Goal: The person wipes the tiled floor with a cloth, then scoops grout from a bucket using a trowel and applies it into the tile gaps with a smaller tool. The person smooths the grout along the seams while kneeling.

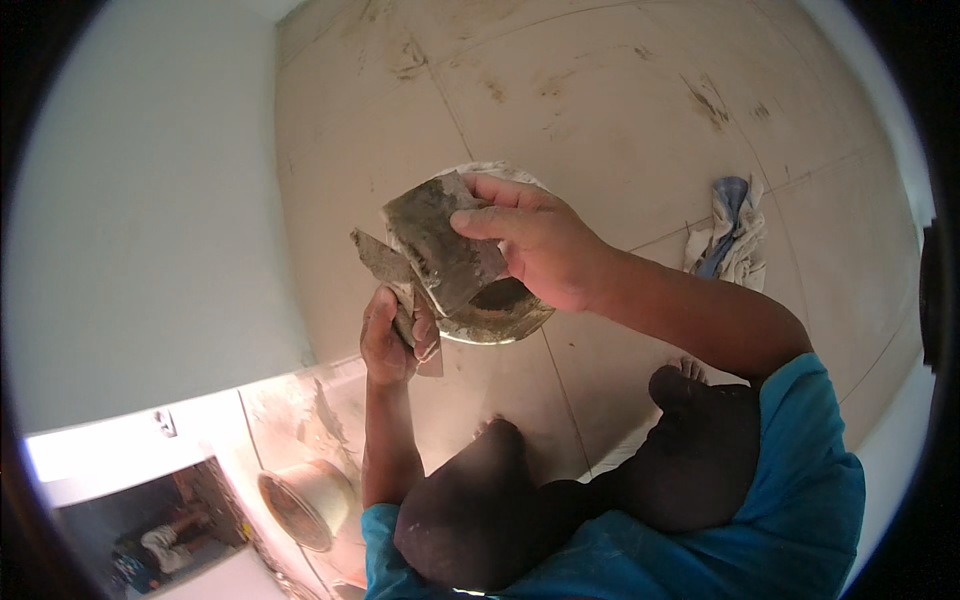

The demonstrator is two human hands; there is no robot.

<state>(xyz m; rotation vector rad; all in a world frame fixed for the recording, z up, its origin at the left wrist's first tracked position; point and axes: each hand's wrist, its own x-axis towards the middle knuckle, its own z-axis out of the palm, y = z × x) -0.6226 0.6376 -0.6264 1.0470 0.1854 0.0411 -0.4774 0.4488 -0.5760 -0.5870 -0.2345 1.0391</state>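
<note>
My right hand grips a flat, roughly square slab, its face smeared with wet grey-brown paste, thumb on top and fingers behind. Just left and below, my left hand is closed round a narrow, grey-coated flat piece with a pointed upper end. The slab's left edge overlaps or touches this piece; I cannot tell which. Under both hands a round, pale-rimmed container stands on the floor, with paste on its inner side and a dark hollow. The hands and the slab hide much of it.
A smudged tiled floor spreads around. Crumpled white and blue cloths lie to the right. A white wall rises on the left. At lower left are a bucket and an opening with a person in it.
</note>
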